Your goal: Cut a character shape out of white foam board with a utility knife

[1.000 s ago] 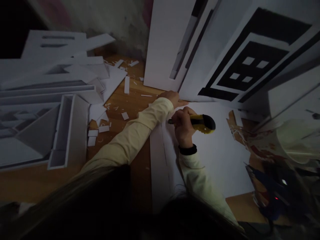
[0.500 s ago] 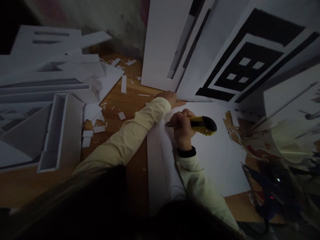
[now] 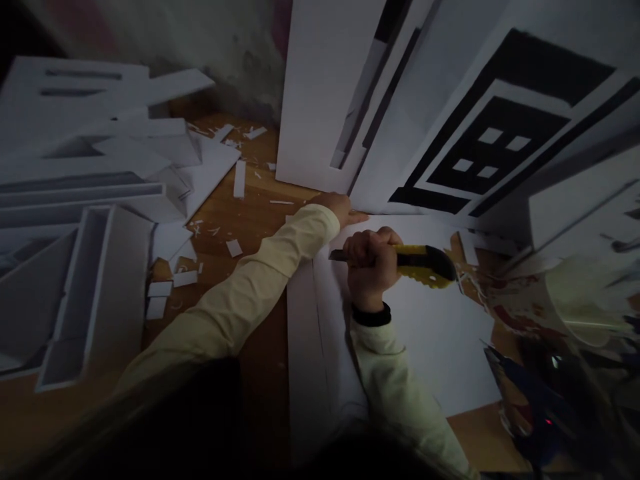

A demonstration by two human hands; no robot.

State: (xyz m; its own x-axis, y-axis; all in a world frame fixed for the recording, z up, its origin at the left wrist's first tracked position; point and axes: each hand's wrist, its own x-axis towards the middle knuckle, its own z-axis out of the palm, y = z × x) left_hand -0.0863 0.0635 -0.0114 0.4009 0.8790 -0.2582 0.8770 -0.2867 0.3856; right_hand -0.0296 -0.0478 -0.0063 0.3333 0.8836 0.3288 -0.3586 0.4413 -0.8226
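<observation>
A large white board (image 3: 435, 340) lies on the wooden table, with a long thin line running down near its left side. My left hand (image 3: 336, 206) presses on the board's far edge, fingers stretched to the right, holding nothing. Nearer to me, my right hand (image 3: 373, 261) is wrapped round a yellow and black utility knife (image 3: 427, 265). The knife's blade points left out of the fist, close above the line. Whether its tip touches the board cannot be made out.
White board structures (image 3: 120, 293) stand at the left, beside small scraps (image 3: 185, 278). Tall white panels with black shapes (image 3: 500, 140) rise behind my hands. A blue glue gun (image 3: 530, 393) with a red light and a translucent container (image 3: 580, 300) are at the right.
My right hand and the knife have shifted slightly, with the knife's yellow end now further right. The whole view has moved a little. My left hand stays on the board's far edge.
</observation>
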